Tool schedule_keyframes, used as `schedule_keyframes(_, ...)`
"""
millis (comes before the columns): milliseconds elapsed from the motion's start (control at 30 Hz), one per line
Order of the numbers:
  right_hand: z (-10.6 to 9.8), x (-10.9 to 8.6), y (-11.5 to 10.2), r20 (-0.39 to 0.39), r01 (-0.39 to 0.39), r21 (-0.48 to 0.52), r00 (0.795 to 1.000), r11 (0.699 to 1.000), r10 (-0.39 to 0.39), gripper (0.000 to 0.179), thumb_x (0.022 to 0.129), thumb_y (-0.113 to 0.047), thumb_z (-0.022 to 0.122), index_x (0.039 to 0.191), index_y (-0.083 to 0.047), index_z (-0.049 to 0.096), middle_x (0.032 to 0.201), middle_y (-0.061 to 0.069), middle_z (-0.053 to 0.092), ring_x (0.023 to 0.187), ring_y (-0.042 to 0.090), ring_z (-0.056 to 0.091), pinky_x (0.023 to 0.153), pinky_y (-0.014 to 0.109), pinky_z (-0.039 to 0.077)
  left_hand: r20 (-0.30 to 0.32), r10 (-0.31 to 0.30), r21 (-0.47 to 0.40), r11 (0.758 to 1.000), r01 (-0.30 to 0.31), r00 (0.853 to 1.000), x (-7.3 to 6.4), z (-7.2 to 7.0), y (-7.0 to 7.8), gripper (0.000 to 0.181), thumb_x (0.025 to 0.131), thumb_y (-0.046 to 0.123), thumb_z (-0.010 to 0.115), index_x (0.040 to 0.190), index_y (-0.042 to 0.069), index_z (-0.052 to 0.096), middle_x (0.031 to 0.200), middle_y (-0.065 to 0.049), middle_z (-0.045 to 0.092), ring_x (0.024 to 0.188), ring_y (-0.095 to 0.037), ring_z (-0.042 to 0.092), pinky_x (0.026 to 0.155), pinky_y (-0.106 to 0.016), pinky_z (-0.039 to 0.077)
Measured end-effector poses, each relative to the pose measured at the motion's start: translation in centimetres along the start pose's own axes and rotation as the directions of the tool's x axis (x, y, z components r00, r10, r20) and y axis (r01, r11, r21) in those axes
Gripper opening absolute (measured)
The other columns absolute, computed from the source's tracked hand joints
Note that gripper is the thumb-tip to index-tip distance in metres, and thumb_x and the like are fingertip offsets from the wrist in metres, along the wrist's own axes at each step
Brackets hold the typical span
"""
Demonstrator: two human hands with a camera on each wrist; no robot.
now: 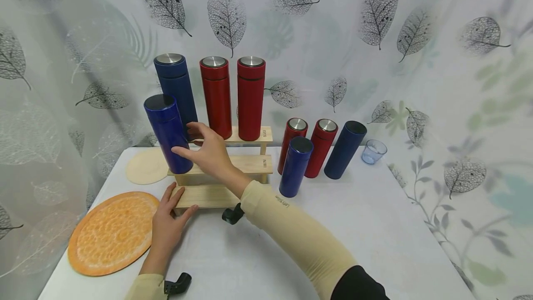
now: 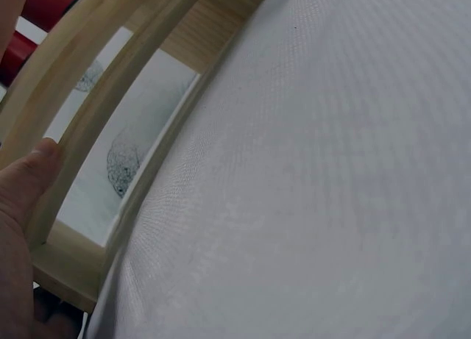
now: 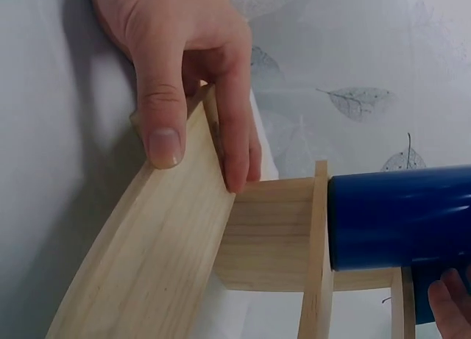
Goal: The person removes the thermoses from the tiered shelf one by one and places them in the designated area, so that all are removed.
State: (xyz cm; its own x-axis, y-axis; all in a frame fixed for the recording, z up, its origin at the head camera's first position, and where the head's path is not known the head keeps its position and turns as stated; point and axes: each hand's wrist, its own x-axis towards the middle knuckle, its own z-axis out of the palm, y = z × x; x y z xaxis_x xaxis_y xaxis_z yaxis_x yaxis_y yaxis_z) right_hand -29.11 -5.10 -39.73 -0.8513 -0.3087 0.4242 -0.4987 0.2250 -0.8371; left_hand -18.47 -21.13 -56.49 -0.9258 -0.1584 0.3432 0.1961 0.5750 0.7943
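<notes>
A three-step wooden stand [image 1: 225, 196] stands on the table. My left hand [image 1: 166, 221] grips the left end of its lowest step, with the thumb on one side and fingers on the other in the right wrist view. On the middle step is a glossy blue thermos flask [image 1: 165, 133], leaning in the head view. My right hand [image 1: 210, 152] is beside it, fingers spread, the thumb at its side; whether they touch is unclear. Behind, on the top step, stand a dark blue flask [image 1: 176, 82] with a silver lid and two red flasks [image 1: 215, 98], [image 1: 251, 101].
Right of the stand are a short blue flask [image 1: 295, 168], two red flasks [image 1: 321, 149], [image 1: 293, 135], a dark blue flask [image 1: 344, 150] and a small clear blue cup [image 1: 374, 151]. An orange patterned oval mat [image 1: 114, 233] and a pale round mat [image 1: 146, 166] lie left.
</notes>
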Motion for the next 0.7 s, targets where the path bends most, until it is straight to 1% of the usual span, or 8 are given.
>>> schedule_keyframes(100,0.4,0.0,0.0,-0.004,0.010,0.000,1.000,1.000,-0.010,0.067,0.092,-0.030,0.092,0.147,-0.008,0.061,0.129,0.002,0.072,0.117,0.012,0.068,0.099,0.026,0.055,0.003,-0.006,0.001,1.000,0.006,1.000,0.0,-0.1,0.0,0.070,0.093,0.021,0.090,0.154,0.001,0.060,0.172,-0.014,0.038,0.155,-0.045,0.036,0.102,0.000,0.024)
schedule_keyframes(233,0.9,0.0,-0.1,-0.016,0.021,-0.017,1.000,1.000,-0.021,0.065,0.091,-0.028,0.092,0.146,-0.007,0.063,0.127,0.001,0.073,0.114,0.008,0.068,0.099,0.027,0.056,0.011,-0.021,0.008,1.000,0.021,1.000,0.0,-0.1,0.1,0.071,0.094,0.024,0.090,0.154,0.002,0.060,0.172,-0.013,0.038,0.156,-0.044,0.036,0.103,-0.002,0.024)
schedule_keyframes(400,1.2,0.1,-0.4,-0.031,0.034,-0.058,0.999,0.998,-0.035,0.066,0.093,-0.030,0.091,0.149,-0.008,0.063,0.127,0.001,0.072,0.113,0.007,0.066,0.098,0.029,0.057,0.019,-0.039,0.020,0.999,0.038,0.999,0.0,-0.1,0.0,0.071,0.094,0.027,0.089,0.155,0.004,0.060,0.173,-0.012,0.038,0.156,-0.042,0.036,0.104,-0.004,0.024)
schedule_keyframes(567,1.5,0.1,-0.3,-0.048,0.044,-0.099,0.998,0.994,-0.049,0.068,0.094,-0.029,0.090,0.151,-0.005,0.062,0.125,0.005,0.071,0.110,0.009,0.067,0.096,0.029,0.058,0.015,-0.029,0.010,1.000,0.029,0.999,0.0,-0.1,0.1,0.070,0.094,0.025,0.089,0.154,0.003,0.060,0.172,-0.012,0.038,0.156,-0.044,0.036,0.102,-0.001,0.024)
schedule_keyframes(700,1.6,0.1,0.0,-0.060,0.045,-0.088,0.997,0.995,-0.050,0.064,0.094,-0.026,0.089,0.149,-0.004,0.064,0.128,0.007,0.069,0.111,0.010,0.068,0.097,0.031,0.058,0.006,-0.011,0.000,1.000,0.011,1.000,0.0,-0.1,0.3,0.070,0.093,0.022,0.090,0.153,0.002,0.061,0.172,-0.014,0.039,0.155,-0.045,0.037,0.102,0.000,0.024)
